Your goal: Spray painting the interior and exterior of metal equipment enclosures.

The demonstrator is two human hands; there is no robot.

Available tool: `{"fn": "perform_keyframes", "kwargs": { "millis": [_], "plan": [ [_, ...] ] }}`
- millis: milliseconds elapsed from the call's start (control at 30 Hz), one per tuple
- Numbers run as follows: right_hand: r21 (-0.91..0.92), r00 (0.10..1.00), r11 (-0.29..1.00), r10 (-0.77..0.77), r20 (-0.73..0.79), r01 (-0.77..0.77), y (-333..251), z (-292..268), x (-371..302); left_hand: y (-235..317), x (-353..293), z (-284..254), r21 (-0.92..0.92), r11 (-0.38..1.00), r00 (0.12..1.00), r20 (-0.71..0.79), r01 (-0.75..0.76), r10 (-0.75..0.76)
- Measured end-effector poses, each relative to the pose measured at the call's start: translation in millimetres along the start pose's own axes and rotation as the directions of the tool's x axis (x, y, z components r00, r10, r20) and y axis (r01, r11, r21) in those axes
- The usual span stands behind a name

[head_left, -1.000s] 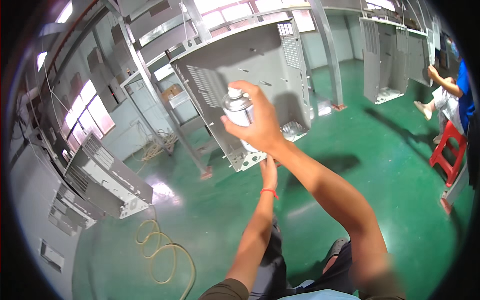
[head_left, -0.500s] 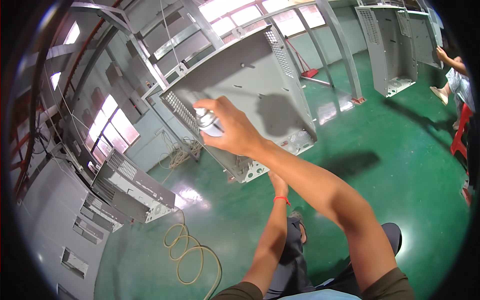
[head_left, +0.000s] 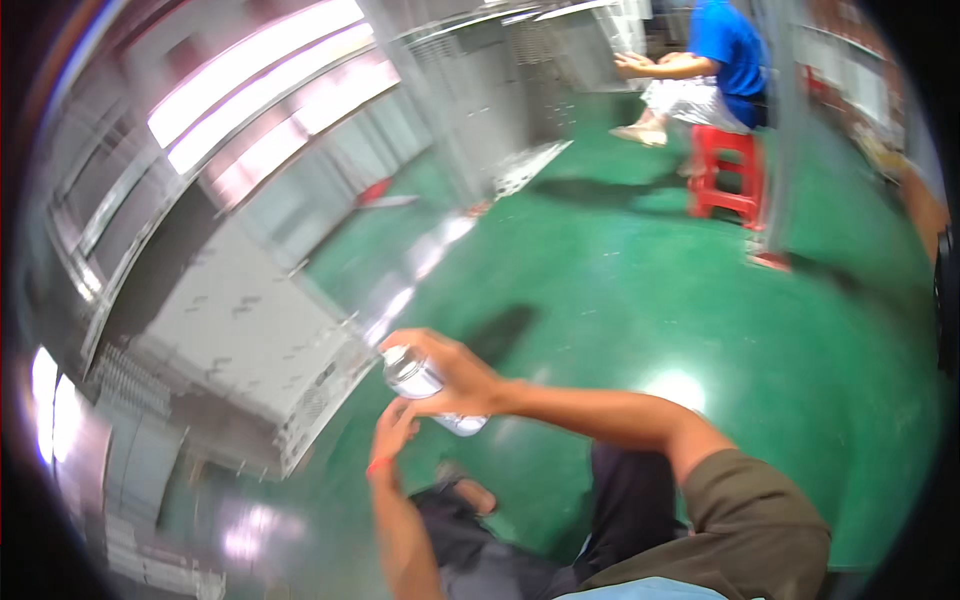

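My right hand [head_left: 455, 378] is closed around a spray can [head_left: 412, 372] with a silvery top, its forefinger resting at the cap. The can's lower end shows beneath the palm. My left hand [head_left: 396, 428], with a red band at the wrist, is raised just below the can. Its fingers look loosely stretched and hold nothing I can see; motion blurs them. To the left hangs a large grey sheet-metal housing [head_left: 235, 310] with perforated sides. Both hands are beyond its lower right edge, apart from it as far as I can tell.
Another grey metal housing [head_left: 500, 100] hangs farther back. Beside it a person in a blue shirt [head_left: 735, 50] sits on a red stool [head_left: 725, 170], hands at a panel. A metal post [head_left: 785, 130] stands right of them. Green floor [head_left: 600, 310] lies ahead.
My view has swung to the right, so the housing now sits farther left. The spray can has left the housing's front, and my left hand has come from its lower edge to near the can.
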State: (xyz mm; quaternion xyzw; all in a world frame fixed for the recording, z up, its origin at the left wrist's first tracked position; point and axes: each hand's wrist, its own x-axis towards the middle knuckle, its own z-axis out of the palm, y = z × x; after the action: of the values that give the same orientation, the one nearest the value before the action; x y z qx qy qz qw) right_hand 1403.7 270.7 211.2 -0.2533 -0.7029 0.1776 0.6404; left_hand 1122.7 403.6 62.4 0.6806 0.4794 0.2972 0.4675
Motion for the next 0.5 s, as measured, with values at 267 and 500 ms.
{"fn": "perform_keyframes", "kwargs": {
  "millis": [267, 500],
  "plan": [
    [0.341, 0.8, 0.801, 0.57, -0.186, -0.492, 32.8, -30.6, -32.9, -32.6, 27.5, -40.6, 0.503, 0.808, 0.894, 0.14, 0.306, -0.426],
    [0.101, 0.867, 0.911, 0.412, -0.282, -0.4, 64.1, -54.1, -33.0, -39.1, 49.6, -31.8, 0.675, 0.685, 0.865, 0.139, 0.274, -0.483]
  ]
}}
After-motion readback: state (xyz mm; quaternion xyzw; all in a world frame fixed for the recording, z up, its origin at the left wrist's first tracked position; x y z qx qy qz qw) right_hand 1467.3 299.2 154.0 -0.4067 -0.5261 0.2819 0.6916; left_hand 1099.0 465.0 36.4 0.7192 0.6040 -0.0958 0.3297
